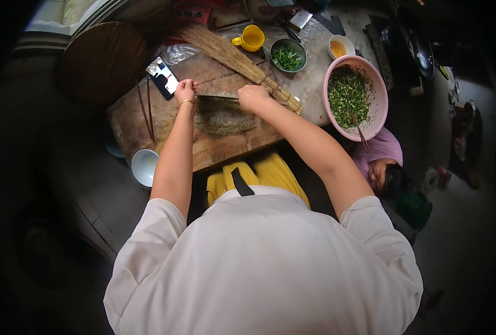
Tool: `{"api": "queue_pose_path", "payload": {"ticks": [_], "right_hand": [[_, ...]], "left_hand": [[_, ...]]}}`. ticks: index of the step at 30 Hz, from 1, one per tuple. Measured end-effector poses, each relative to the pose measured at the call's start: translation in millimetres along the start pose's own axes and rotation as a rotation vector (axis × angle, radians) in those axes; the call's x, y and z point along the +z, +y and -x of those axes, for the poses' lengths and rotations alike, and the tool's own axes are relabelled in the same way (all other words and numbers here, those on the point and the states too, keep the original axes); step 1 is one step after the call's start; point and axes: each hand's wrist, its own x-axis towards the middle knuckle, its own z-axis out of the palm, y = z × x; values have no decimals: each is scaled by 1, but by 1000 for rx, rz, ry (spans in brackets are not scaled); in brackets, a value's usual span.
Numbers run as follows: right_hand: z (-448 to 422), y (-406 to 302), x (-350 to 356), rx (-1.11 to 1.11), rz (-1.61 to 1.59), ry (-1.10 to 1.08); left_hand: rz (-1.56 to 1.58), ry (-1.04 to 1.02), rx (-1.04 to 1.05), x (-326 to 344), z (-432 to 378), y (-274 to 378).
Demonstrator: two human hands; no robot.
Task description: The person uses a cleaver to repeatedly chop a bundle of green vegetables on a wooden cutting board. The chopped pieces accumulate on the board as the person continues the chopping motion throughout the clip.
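My right hand (pixel 252 99) grips the handle end of a kitchen knife, its fingers closed around it. The dark blade (pixel 218 99) stretches leftward across a flattened heap of pale, thin noodle-like strands (pixel 225 123), partly covering it. Beside the blade's far end is my left hand (pixel 186 89), fingers curled; whether it pinches anything cannot be made out. Under the heap lies a worn wooden chopping board (pixel 168 125). A phone with a lit screen (pixel 163 77) rests just left of my left hand.
Chopsticks (pixel 144 109) and a pale bowl (pixel 144 167) are at left. A straw brush (pixel 239 60), yellow cup (pixel 252 37), bowl of chopped greens (pixel 287 56) and egg-coloured bowl (pixel 340 47) stand behind. At right are a pink basin of chopped filling (pixel 380 96) and a person (pixel 380 146).
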Motion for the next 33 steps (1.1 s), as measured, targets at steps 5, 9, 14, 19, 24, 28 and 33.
{"api": "queue_pose_path", "payload": {"ticks": [5, 9, 14, 19, 24, 28, 33], "right_hand": [[-18, 42, 39, -44, -12, 64], [-5, 55, 46, -133, -55, 171], [1, 17, 14, -134, 76, 99], [6, 30, 59, -83, -48, 141], [1, 45, 71, -84, -111, 167], [17, 0, 11, -41, -34, 37], [23, -14, 15, 24, -39, 0]], "left_hand": [[-218, -6, 244, 19, 18, -2], [-398, 181, 332, 33, 55, 9], [-91, 24, 107, -14, 24, -24], [-291, -12, 264, 3, 37, -14], [-444, -15, 319, 20, 49, 9], [-146, -72, 46, -14, 11, -13], [-211, -88, 58, -19, 5, -14]]}}
